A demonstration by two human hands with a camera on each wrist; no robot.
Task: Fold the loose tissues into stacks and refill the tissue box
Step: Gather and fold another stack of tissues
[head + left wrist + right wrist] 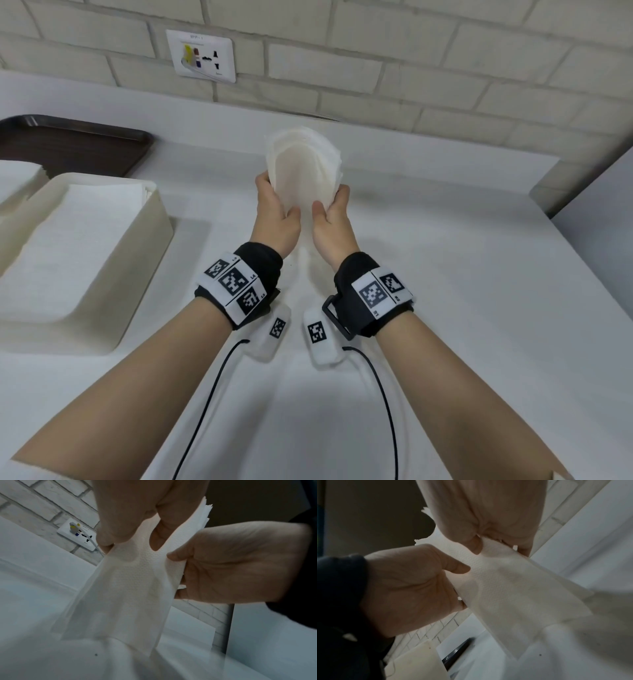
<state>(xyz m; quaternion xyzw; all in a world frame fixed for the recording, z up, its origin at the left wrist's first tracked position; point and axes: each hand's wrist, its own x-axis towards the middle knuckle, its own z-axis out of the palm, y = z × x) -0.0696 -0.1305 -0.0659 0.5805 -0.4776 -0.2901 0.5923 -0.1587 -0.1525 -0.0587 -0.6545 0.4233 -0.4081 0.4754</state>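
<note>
A thick stack of white tissues [303, 168] stands on end above the white table, bowed into an arch. My left hand [279, 197] grips its left side and my right hand [330, 198] grips its right side, thumbs on the near face. In the left wrist view the embossed tissues [133, 588] hang down to the table between the left fingers [156, 539] and the right hand [231, 566]. The right wrist view shows the same stack [513, 588] pinched from both sides. The cream tissue box [147, 233] sits at the left, lid off, with flat tissues inside.
A dark brown tray [68, 144] lies behind the box at the back left. More white tissues [17, 178] sit at the far left edge. A brick wall with a socket plate [202, 56] bounds the back, and the table's right edge [548, 212] drops off.
</note>
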